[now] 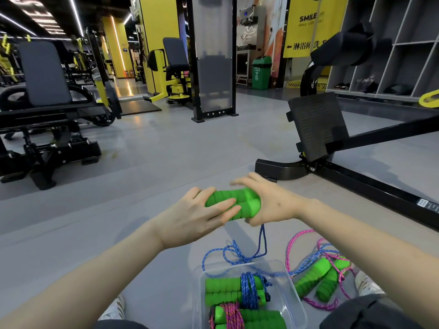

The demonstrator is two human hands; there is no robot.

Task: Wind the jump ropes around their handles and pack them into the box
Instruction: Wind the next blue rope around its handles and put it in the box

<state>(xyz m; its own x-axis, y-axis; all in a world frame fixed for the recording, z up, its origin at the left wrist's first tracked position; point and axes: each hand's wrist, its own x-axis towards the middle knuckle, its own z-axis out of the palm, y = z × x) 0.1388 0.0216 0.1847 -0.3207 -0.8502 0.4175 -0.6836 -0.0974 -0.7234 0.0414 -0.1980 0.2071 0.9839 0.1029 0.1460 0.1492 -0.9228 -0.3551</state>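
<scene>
Left hand (202, 214) is reaching in from the lower left, forearm stretched forward, fingers lying across the paired green handles (240, 198) and wrapping round their left end. Right hand (273, 205) is clamping the right end, thumb beneath, fingers stretching over the top. Blue rope (262, 241) is hanging from there to the grey floor (166, 162), looping just behind the clear box (288, 288), which is holding two wound bundles (228, 290). A loose pink rope (290, 245) is lying right of it.

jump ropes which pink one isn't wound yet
The pink rope on the floor beside the box: its cord lies loose; the pink rope in the box is wound.
</scene>
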